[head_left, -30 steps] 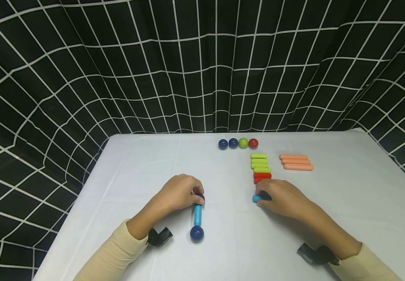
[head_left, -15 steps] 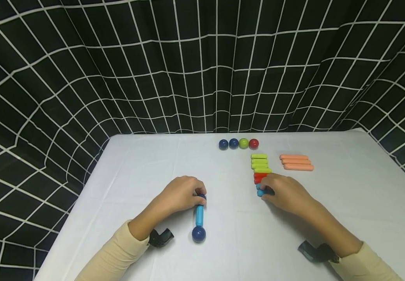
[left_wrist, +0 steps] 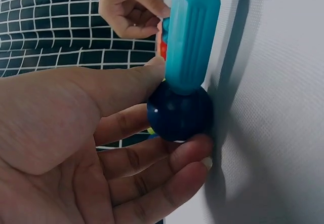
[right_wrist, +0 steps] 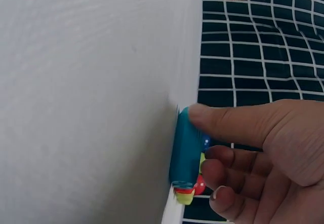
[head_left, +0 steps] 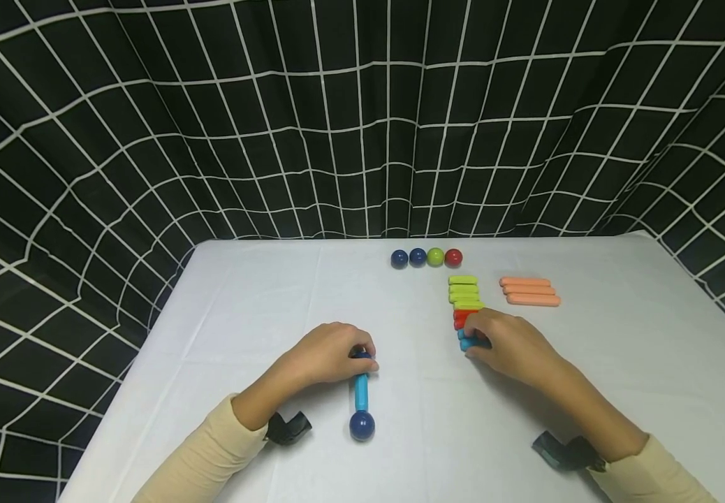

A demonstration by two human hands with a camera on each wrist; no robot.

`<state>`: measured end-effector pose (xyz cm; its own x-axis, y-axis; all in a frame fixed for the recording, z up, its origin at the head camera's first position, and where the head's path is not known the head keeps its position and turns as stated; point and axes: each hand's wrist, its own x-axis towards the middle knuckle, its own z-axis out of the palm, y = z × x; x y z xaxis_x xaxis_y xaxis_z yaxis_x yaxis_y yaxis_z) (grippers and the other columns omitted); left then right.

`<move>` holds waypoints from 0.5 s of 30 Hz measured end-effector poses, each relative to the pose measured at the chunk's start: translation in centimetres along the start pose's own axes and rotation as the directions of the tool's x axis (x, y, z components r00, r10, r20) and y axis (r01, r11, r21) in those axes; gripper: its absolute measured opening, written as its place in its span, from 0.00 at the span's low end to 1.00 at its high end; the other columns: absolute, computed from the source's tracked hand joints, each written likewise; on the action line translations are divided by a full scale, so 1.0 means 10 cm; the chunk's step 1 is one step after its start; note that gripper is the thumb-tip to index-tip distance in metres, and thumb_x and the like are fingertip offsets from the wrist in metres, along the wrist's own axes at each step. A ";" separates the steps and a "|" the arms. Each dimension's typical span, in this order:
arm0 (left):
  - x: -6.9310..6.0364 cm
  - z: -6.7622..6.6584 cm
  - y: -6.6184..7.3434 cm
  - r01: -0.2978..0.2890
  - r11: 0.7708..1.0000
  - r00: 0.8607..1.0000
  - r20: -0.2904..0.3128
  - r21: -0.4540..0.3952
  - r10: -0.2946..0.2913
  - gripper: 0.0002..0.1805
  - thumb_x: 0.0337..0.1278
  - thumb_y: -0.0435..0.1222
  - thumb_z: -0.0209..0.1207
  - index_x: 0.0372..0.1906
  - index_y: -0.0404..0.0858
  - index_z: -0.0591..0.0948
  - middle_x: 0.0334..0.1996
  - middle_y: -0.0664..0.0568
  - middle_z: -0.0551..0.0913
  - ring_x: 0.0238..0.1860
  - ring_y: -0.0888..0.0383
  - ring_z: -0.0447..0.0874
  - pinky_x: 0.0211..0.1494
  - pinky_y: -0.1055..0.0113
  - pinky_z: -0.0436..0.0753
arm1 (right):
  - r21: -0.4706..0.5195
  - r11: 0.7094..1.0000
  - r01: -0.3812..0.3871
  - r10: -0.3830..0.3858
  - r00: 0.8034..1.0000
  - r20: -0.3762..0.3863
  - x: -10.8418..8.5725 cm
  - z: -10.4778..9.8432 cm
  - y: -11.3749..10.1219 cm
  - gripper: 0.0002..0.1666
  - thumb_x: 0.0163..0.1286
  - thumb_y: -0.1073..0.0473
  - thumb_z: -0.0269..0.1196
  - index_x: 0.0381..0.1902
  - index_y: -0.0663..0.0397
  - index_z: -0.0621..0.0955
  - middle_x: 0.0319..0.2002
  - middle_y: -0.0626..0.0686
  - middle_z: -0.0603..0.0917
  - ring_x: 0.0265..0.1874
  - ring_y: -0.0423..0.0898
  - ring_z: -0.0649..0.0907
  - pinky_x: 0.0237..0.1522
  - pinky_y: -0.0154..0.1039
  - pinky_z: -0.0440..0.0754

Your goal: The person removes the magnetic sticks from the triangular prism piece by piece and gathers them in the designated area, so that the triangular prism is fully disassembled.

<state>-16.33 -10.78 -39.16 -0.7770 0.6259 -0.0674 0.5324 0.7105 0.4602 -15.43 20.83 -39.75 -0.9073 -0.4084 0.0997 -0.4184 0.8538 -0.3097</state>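
Note:
A light-blue rod (head_left: 361, 394) joins two navy balls on the white table. My left hand (head_left: 327, 353) pinches the far ball (left_wrist: 179, 112) between thumb and fingers; the near ball (head_left: 362, 425) rests free of the hand. Over on the right, my right hand (head_left: 516, 346) holds a light-blue rod (right_wrist: 186, 150), its thumb on one end in the right wrist view. That rod lies beside another blue rod (head_left: 462, 334), mostly hidden by the fingers. Just beyond them are red rods (head_left: 464, 316), partly covered by the hand.
Several lime rods (head_left: 463, 289) continue the stack behind the red ones. Salmon rods (head_left: 533, 300) lie to their right. At the back stand two navy balls (head_left: 399, 259), a lime ball (head_left: 435, 256) and a red ball (head_left: 453, 258). A black gridded curtain (head_left: 362, 126) surrounds the table.
My right hand brought its blue rod forward to the red rods, then stayed there. My left hand shifted slightly right and nearer, moving the joined balls and rod along.

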 end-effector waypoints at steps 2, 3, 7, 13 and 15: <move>0.00 0.01 -0.01 0.005 1.000 1.000 0.000 -0.003 -0.005 0.11 0.60 0.46 0.69 0.42 0.45 0.87 0.32 0.61 0.84 0.37 0.62 0.78 0.44 0.62 0.76 | 0.001 1.000 0.021 -0.021 1.000 -0.010 -0.01 0.00 -0.02 0.17 0.51 0.62 0.80 0.37 0.55 0.85 0.31 0.45 0.81 0.31 0.44 0.76 0.35 0.42 0.79; 0.01 0.01 -0.01 0.007 1.000 1.000 0.000 -0.007 -0.007 0.13 0.59 0.46 0.69 0.45 0.45 0.86 0.35 0.60 0.85 0.38 0.62 0.79 0.46 0.62 0.77 | 0.000 0.999 0.032 -0.032 0.999 -0.015 -0.01 0.00 -0.03 0.17 0.51 0.61 0.80 0.37 0.54 0.85 0.31 0.45 0.81 0.31 0.44 0.76 0.35 0.42 0.79; 0.02 0.03 -0.01 0.008 0.996 1.000 -0.001 -0.086 -0.008 0.22 0.57 0.47 0.71 0.53 0.42 0.82 0.43 0.55 0.86 0.41 0.64 0.82 0.49 0.62 0.78 | 0.003 0.996 0.091 -0.090 0.995 -0.030 -0.02 0.00 -0.12 0.13 0.55 0.60 0.78 0.36 0.51 0.84 0.30 0.42 0.80 0.29 0.42 0.75 0.34 0.41 0.78; -0.02 0.02 0.07 0.054 0.987 0.998 0.028 -0.149 -0.051 0.19 0.51 0.52 0.73 0.38 0.44 0.80 0.29 0.59 0.82 0.29 0.65 0.78 0.35 0.67 0.76 | 0.038 0.981 0.192 -0.192 0.981 -0.005 0.00 0.04 -0.35 0.10 0.59 0.60 0.75 0.38 0.51 0.85 0.32 0.43 0.81 0.30 0.41 0.79 0.35 0.39 0.81; -0.05 0.02 0.10 0.081 0.991 0.995 0.074 -0.105 -0.073 0.20 0.50 0.56 0.72 0.27 0.46 0.80 0.19 0.62 0.78 0.23 0.64 0.74 0.28 0.68 0.73 | 0.068 0.971 0.229 -0.230 0.973 0.020 0.03 0.06 -0.44 0.12 0.60 0.60 0.74 0.42 0.51 0.86 0.35 0.44 0.82 0.32 0.41 0.81 0.37 0.38 0.82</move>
<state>-15.33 -10.36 -38.80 -0.7867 0.5944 -0.1665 0.4295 0.7208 0.5440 -13.79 16.75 -38.95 -0.7855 -0.6006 0.1492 -0.6109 0.7140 -0.3420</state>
